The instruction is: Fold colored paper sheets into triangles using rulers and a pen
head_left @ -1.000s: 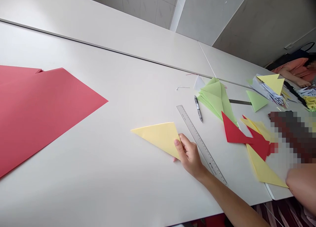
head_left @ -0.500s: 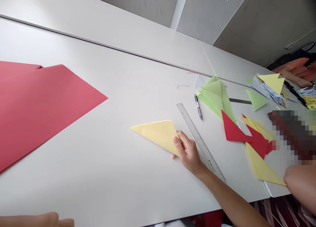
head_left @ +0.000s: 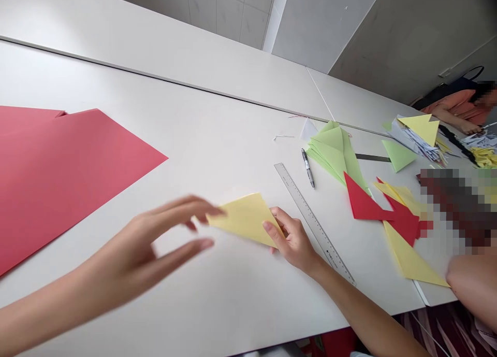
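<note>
Across a white bench (head_left: 182, 315), smooth and pale, a dark seam (head_left: 155, 77) runs from the left edge toward the upper right, with a further white section beyond it. Past the far edge stand a tiled grey surface (head_left: 217, 10), a lighter grey panel (head_left: 306, 20) and a darker grey wall (head_left: 388, 51).

Near the centre of the bench, a folded yellow paper (head_left: 244, 219) points its narrow tip to the left. The right hand (head_left: 293, 243) grips its right end between thumb and fingers. The left hand (head_left: 145, 243), slightly blurred, has its fingers spread and the thumb apart; the fingertips overlap the narrow tip in view, and contact cannot be confirmed.

Large red sheets (head_left: 77, 165) occupy the left side. A clear ruler (head_left: 310, 214) lies slantwise just beyond the right hand, with a pen (head_left: 308, 168) near its far end. Next to the pen is a stack of green papers (head_left: 330, 144). Farther right, folded red pieces (head_left: 365, 201) overlap a long yellow piece (head_left: 415, 266).

At the upper right, a person in an orange top (head_left: 450, 111) sits near paper strips (head_left: 415, 137). A pixelated patch nearby obscures its contents.
</note>
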### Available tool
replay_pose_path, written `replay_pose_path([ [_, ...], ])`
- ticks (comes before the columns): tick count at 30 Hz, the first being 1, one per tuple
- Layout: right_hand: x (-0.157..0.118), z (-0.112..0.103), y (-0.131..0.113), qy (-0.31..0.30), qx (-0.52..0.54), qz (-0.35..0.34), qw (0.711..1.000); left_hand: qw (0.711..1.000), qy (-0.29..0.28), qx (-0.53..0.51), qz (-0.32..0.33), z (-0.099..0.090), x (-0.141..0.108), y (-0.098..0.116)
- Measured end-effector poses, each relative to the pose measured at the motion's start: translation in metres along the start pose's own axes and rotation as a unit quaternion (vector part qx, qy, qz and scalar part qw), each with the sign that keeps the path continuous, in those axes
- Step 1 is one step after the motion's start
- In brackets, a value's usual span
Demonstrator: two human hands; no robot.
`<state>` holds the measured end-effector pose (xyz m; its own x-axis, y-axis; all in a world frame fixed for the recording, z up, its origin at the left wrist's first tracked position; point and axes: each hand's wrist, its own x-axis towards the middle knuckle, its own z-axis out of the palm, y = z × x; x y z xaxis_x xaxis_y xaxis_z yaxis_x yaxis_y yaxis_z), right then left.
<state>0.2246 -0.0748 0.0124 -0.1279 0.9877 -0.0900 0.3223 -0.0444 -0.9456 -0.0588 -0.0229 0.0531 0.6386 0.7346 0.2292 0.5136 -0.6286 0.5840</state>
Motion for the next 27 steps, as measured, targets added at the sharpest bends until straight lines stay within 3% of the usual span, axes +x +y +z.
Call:
replay_pose_path([
  [2, 0.0, 0.001, -0.002, -0.017, 0.025, 0.012, 0.999, 0.998, 0.028, 0.045, -0.036, 0.004, 0.022, -0.008],
  [5, 0.0, 0.0, -0.008, -0.034, 0.085, 0.045, 0.995, 0.999, 0.015, 0.032, -0.034, 0.018, 0.035, -0.016],
  [9, 0.004, -0.003, -0.012, -0.058, 0.159, 0.068, 0.983, 0.999, 0.026, -0.008, -0.018, 0.028, 0.032, -0.017],
  [14, 0.007, -0.004, -0.007, -0.12, 0.254, 0.094, 0.955, 0.998, 0.05, -0.042, -0.001, 0.025, 0.033, -0.017],
  [22, 0.006, -0.004, -0.008, -0.183, 0.272, 0.09, 0.941, 0.997, 0.059, -0.053, 0.001, 0.024, 0.034, -0.015],
  [27, 0.006, -0.004, -0.011, -0.117, 0.201, 0.087, 0.969, 0.996, 0.066, -0.048, 0.027, 0.026, 0.035, -0.01],
])
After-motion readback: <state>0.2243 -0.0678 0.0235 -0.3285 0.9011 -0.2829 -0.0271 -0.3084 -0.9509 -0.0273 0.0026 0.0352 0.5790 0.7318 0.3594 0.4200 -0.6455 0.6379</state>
